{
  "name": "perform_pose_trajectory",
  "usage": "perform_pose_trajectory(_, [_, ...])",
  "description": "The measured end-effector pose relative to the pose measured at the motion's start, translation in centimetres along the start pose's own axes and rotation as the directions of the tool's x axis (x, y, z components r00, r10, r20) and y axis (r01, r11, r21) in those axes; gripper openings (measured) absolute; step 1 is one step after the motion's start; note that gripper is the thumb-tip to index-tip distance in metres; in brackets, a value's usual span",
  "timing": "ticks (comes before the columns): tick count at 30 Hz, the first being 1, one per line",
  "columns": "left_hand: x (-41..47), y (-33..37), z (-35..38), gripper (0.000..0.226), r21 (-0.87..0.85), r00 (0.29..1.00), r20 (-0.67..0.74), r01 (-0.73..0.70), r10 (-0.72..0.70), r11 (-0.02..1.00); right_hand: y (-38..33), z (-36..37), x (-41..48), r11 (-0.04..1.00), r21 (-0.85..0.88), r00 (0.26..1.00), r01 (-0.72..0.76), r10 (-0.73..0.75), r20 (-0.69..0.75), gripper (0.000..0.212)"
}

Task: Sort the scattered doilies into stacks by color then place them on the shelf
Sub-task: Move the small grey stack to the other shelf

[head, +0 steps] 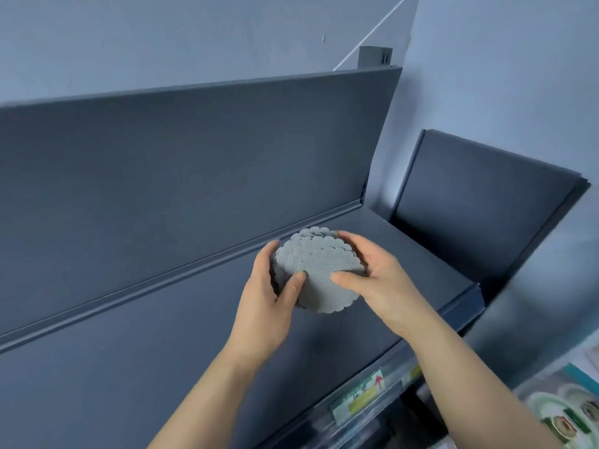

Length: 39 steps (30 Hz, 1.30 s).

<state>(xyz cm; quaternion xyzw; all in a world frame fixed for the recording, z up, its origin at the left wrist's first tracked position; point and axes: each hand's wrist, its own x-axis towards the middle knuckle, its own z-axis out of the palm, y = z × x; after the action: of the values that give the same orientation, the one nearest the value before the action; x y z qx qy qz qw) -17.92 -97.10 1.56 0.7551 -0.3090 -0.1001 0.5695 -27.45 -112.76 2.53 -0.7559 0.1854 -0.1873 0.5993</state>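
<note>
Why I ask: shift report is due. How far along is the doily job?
Done: one stack of grey doilies is gathered, all one colour. In hand: the left hand and right hand grip its sides just over the shelf; whether it rests there yet is unclear. Left: releasing it. No other stack shows on the shelf, and any remaining colours are out of view.

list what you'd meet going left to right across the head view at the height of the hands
left hand → grey doily stack, held between both hands → right hand → bare right end of the shelf
</note>
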Motion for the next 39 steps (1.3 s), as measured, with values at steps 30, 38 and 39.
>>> perform_pose_trajectory(30, [-2.8,-1.6,6.9,0.079,-0.045,0.98,-0.138,0.138,-0.143,0.989,5.6,-2.4,2.3,0.999,0.039,0.878,-0.022,0.001,0.478,0.059])
perform_pose_trajectory(38, [-3.5,-2.1,7.7,0.042,0.013,0.977,-0.167,0.135,-0.131,0.991,6.9,-2.7,2.2,0.999,-0.018,0.901,0.031,-0.02,0.432,0.04])
perform_pose_trajectory(39, [-3.7,-2.1,7.7,0.041,0.017,0.971,-0.211,0.114,-0.108,0.993,6.8,-2.8,2.2,0.999,-0.02,0.909,0.043,-0.031,0.416,0.037])
